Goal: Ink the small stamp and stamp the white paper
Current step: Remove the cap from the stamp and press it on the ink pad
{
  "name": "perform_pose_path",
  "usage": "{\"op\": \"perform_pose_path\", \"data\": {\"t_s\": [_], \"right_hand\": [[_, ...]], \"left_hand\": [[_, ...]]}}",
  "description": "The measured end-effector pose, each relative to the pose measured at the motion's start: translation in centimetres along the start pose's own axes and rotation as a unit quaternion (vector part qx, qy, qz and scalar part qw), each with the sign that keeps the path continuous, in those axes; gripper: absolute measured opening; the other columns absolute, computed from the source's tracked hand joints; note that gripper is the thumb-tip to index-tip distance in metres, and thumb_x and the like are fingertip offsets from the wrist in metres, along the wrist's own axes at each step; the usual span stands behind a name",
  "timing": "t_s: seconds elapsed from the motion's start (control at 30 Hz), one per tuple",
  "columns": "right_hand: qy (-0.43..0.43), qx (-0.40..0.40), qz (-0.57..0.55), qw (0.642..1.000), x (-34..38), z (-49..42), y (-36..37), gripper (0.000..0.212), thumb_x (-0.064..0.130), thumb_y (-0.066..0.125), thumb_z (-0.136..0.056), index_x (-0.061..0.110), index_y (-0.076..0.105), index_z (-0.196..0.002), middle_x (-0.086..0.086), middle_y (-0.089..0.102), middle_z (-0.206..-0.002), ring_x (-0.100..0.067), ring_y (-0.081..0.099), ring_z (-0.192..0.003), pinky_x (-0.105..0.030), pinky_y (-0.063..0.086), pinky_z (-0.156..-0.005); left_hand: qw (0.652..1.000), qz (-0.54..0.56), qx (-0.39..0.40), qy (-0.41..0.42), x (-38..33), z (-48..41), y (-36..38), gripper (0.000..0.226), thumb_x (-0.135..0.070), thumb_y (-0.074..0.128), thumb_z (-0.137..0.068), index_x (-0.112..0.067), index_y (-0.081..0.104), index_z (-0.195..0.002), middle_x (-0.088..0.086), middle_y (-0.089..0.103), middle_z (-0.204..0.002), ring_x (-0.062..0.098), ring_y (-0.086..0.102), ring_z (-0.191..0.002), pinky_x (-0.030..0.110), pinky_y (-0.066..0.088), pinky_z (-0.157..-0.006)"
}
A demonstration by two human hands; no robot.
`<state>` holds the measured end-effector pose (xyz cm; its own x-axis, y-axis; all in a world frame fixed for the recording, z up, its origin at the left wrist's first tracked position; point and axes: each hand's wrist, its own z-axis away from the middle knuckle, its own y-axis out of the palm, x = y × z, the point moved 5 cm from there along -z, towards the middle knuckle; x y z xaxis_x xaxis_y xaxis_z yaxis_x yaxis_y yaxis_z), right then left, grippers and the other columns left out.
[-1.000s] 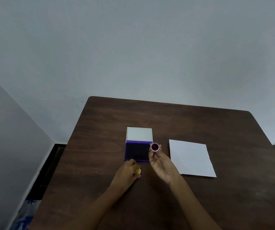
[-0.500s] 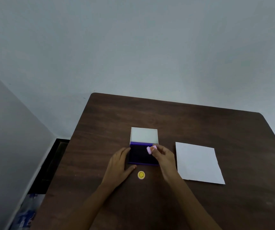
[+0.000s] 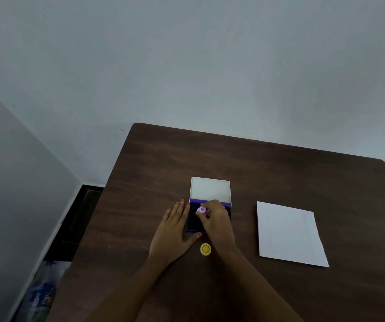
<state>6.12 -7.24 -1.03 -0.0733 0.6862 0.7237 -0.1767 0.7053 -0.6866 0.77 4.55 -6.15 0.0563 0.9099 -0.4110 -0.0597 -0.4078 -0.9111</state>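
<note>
An open ink pad with a dark purple pad and a raised white lid lies mid-table. My right hand pinches the small pink stamp and holds it down on the pad. My left hand lies flat on the table with fingers spread, against the pad's left edge, thumb at its front corner. The white paper lies flat to the right, apart from both hands.
A small yellow smiley cap lies on the dark wooden table just in front of the ink pad, between my wrists. The table's left edge drops to a dark floor gap beside a grey wall.
My right hand turned the stamp face-down and lowered it onto the ink pad. My left hand let go of the yellow cap and moved up to brace the pad's left side.
</note>
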Motion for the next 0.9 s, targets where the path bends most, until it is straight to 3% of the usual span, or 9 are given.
{"op": "perform_pose_path", "data": {"t_s": [0.57, 0.73, 0.9], "right_hand": [[-0.010, -0.017, 0.015, 1.000, 0.25, 0.17, 0.28, 0.021, 0.009, 0.063, -0.082, 0.002, 0.060, -0.101, -0.017, 0.065, -0.105, -0.024, 0.058, -0.098, -0.024, 0.041, -0.084], [0.006, -0.009, 0.024, 1.000, 0.42, 0.08, 0.30, 0.019, 0.010, 0.061, -0.083, 0.002, 0.059, -0.100, -0.017, 0.064, -0.106, -0.024, 0.057, -0.099, -0.027, 0.044, -0.085], [0.014, -0.002, -0.010, 1.000, 0.71, -0.01, -0.05, 0.010, 0.007, 0.061, -0.082, 0.003, 0.058, -0.091, -0.016, 0.063, -0.097, -0.021, 0.056, -0.088, -0.020, 0.042, -0.073]], "left_hand": [[1.000, -0.011, -0.002, -0.002, -0.08, -0.02, 0.12, 0.079, -0.061, 0.035, -0.086, -0.026, -0.011, -0.138, -0.005, -0.013, -0.147, 0.009, -0.014, -0.135, 0.029, -0.012, -0.110], [1.000, -0.014, -0.013, 0.001, -0.37, 0.04, -0.27, 0.078, -0.058, 0.039, -0.086, -0.021, -0.001, -0.142, -0.002, -0.005, -0.149, 0.011, -0.008, -0.137, 0.035, -0.009, -0.111], [1.000, -0.011, -0.014, -0.004, -0.43, 0.13, -0.36, 0.077, -0.059, 0.036, -0.087, -0.021, -0.001, -0.143, 0.003, 0.003, -0.155, 0.009, -0.008, -0.137, 0.028, -0.006, -0.112]]}}
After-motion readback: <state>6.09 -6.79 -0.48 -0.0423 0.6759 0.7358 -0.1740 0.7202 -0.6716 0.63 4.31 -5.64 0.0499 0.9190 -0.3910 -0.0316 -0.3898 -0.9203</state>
